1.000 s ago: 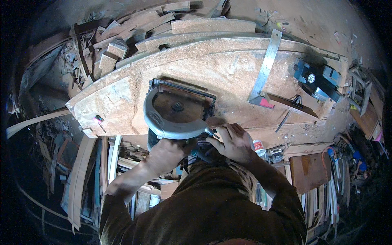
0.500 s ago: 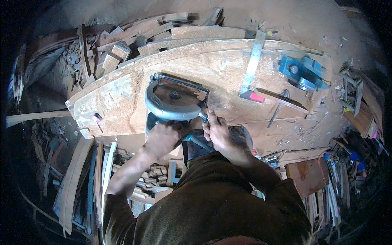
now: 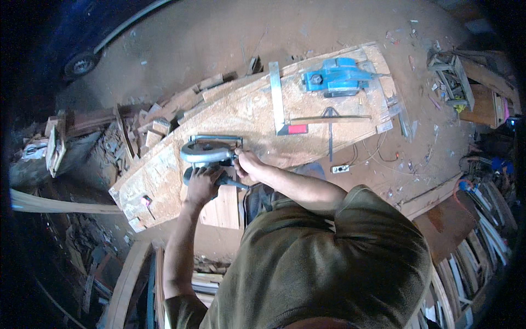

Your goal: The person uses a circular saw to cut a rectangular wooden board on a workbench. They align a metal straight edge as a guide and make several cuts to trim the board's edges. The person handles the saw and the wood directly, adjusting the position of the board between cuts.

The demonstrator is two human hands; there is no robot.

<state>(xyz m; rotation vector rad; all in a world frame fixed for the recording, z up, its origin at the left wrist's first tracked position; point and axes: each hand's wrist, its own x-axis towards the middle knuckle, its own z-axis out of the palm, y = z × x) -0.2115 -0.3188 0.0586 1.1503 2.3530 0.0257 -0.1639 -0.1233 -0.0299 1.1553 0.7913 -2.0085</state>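
**A steady two-handed hold**

At the near left of the bench (image 3: 241,123), the left hand (image 3: 201,185) is gripping the circular saw (image 3: 198,157); the right hand (image 3: 248,165) is curling at its right end, hold unclear. Firm left-hand support should be steadying it.

Grey circular saw (image 3: 207,156), blue planer (image 3: 338,78), olive shirt (image 3: 318,263)

The square (image 3: 277,98) lies on the workbench (image 3: 241,120), right of the circular saw (image 3: 205,156) and left of the planer (image 3: 337,78).
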